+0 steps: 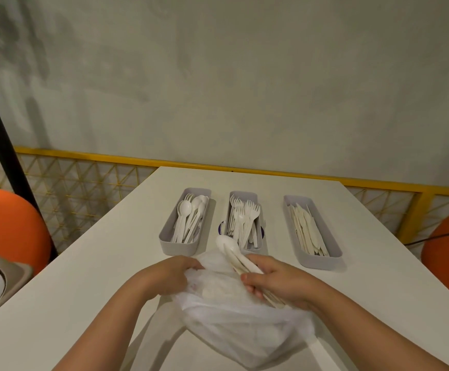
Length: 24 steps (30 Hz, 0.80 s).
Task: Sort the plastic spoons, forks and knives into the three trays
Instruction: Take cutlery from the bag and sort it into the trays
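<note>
Three grey trays stand in a row on the white table (pixel 84 277). The left tray (pixel 164 238) holds mostly spoons, with a fork among them; the middle tray (pixel 244 193) holds forks, the right tray (pixel 335 254) knives. In front of them lies a translucent white plastic bag (pixel 239 325). My left hand (pixel 171 274) grips the bag's left edge. My right hand (pixel 274 279) grips a bundle of white cutlery (pixel 234 251), spoon bowls on top, at the bag's mouth above the middle tray's near end.
A yellow railing (pixel 244 168) with mesh runs behind the table under a grey wall. Orange round seats (pixel 6 226) stand at left and right. A black post (pixel 4 145) rises at left. A beige object (pixel 1 274) sits by the table's left edge.
</note>
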### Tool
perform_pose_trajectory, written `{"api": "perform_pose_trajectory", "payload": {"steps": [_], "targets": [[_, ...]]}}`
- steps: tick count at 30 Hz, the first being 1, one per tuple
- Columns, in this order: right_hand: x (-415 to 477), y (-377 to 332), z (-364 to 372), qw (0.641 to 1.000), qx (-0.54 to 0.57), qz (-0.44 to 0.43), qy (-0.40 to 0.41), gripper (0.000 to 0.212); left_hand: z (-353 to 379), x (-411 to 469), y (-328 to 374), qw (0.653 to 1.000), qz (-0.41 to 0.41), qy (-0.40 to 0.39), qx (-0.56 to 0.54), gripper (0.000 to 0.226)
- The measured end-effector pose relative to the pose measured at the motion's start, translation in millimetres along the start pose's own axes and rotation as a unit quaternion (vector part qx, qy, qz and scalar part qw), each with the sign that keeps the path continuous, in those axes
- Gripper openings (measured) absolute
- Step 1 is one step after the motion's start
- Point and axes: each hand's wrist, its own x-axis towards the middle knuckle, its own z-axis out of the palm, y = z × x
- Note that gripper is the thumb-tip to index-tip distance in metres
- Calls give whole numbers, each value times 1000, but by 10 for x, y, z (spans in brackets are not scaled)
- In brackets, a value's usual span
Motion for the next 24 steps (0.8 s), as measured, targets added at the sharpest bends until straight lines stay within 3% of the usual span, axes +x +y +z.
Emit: {"api": "perform_pose_trajectory", "payload": {"steps": [5, 11, 16, 20, 24], "targets": [[30, -151, -89, 995, 24, -87, 43, 10, 3, 3, 1, 1000, -23, -10, -3, 31], [134, -333, -162, 979, 112, -137, 102, 13, -25, -26, 89, 999, -31, -20, -14, 42], [222, -433, -184, 959, 218, -142, 111, 12, -71, -73, 162, 995, 42, 75, -42, 31], [288, -481, -164, 958, 212, -146, 125, 10, -82, -34, 268, 974, 99, 176, -98, 26], [369, -561, -165, 957, 208, -143, 141, 11, -93, 26, 414, 955, 133, 223, -140, 20]]}}
